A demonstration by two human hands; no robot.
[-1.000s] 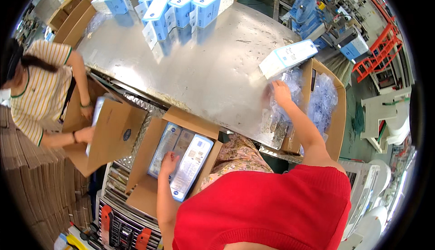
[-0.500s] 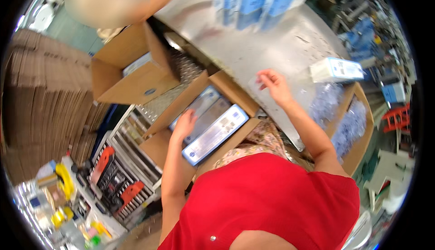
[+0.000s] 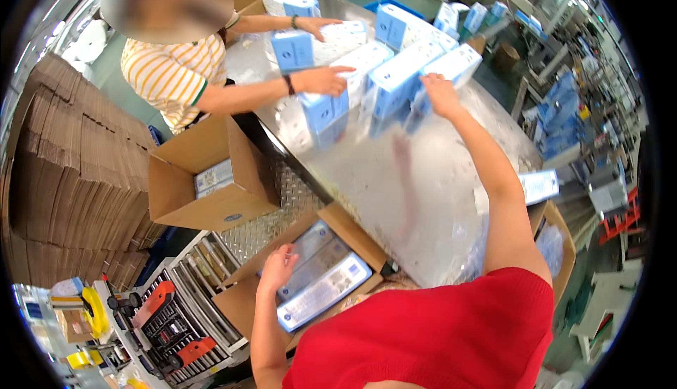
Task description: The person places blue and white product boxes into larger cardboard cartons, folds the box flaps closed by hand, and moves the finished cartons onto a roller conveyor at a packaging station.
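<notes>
My right hand (image 3: 442, 96) is stretched across the metal table, its fingers curled over the near end of a long blue-and-white box (image 3: 462, 61). That box stands at the right of a row of similar boxes (image 3: 405, 68). My left hand (image 3: 277, 268) hovers at the left side of an opened cardboard carton (image 3: 352, 230), fingers loosely bent and apart, holding nothing. Inside this carton lie blue-and-white boxes (image 3: 326, 292) side by side, the nearest with its printed face up. My right thumb is hidden.
Across the table (image 3: 367, 177), a co-worker's hands (image 3: 321, 80) touch other boxes. A second carton (image 3: 204, 202) with boxes inside stands left of the table. Stacked flat cardboard (image 3: 77, 156), a roller conveyor (image 3: 204, 269) and a carton of clear plastic (image 3: 553, 248) are around me.
My right hand has moved forward from above the bare tabletop to the row's right-hand box. The view has tilted up, showing more of the co-worker. My left hand stays by the carton.
</notes>
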